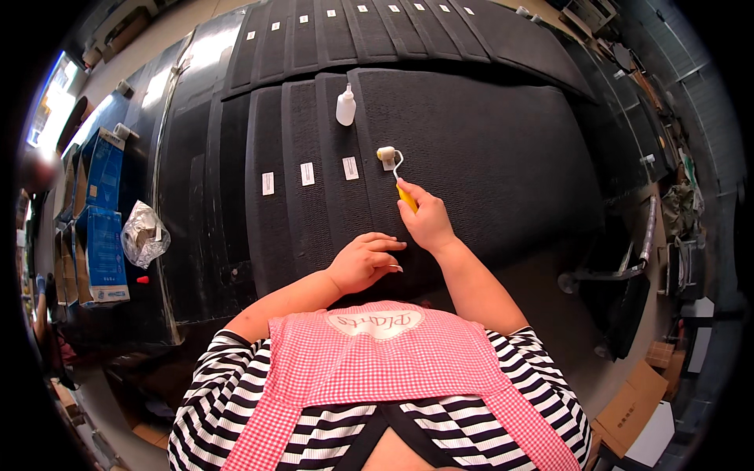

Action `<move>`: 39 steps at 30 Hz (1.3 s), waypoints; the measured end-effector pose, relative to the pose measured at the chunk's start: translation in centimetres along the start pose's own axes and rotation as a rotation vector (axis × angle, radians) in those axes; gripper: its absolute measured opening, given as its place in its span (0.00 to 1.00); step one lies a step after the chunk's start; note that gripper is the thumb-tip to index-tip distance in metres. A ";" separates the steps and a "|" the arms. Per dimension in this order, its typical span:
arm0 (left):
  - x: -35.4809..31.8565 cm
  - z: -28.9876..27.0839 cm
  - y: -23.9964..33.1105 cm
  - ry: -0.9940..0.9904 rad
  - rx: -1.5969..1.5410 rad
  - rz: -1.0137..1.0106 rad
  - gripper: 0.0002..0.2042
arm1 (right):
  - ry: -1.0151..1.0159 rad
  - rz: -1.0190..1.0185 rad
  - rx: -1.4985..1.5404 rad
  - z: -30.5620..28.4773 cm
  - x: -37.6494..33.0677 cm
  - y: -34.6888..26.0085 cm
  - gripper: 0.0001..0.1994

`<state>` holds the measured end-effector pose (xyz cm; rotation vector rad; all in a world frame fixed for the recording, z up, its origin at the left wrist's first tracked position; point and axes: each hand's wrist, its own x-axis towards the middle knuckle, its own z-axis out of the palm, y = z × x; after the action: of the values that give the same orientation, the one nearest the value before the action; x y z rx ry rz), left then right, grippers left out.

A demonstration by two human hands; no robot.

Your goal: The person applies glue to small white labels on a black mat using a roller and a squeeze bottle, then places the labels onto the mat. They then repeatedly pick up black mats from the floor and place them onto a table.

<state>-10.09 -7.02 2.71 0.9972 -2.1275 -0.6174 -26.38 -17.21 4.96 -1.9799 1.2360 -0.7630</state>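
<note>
**Small roller with yellow handle pressing a label onto black mat**

Small roller with yellow handle (395, 174) sits on a white label at the top black textured mat's (487, 157) left edge. Left to right: blue cartons (106, 228), crumpled clear bag (144, 233), labelled mat strips (306, 180), white squeeze bottle (345, 106). Your left hand (363, 261) lies flat, fingers spread, on the mat; your right hand (426, 220) is wrapped around the handle. Uneven pressure could skew or crease the label.

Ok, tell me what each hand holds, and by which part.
Right hand holds a small roller by its yellow handle. Left hand holds nothing; it lies flat on the black mat.
</note>
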 end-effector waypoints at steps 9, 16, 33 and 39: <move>0.0 0.1 0.0 0.007 -0.006 0.007 0.05 | -0.088 0.148 0.171 -1.5 2.9 -1.2 0.20; 0.0 -0.2 0.0 0.025 0.000 0.019 0.05 | -0.078 0.186 0.204 -2.8 0.8 -3.2 0.20; 0.0 -0.1 0.0 0.026 -0.011 0.009 0.07 | -0.038 0.075 -0.010 -0.5 -3.4 -0.5 0.21; 0.2 -0.2 0.1 0.030 -0.012 0.012 0.06 | -0.053 0.104 0.098 -1.6 -3.4 -0.9 0.21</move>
<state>-10.13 -7.11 2.98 0.9809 -2.0993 -0.6052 -28.39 -14.13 6.18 -1.8310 1.2361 -0.7014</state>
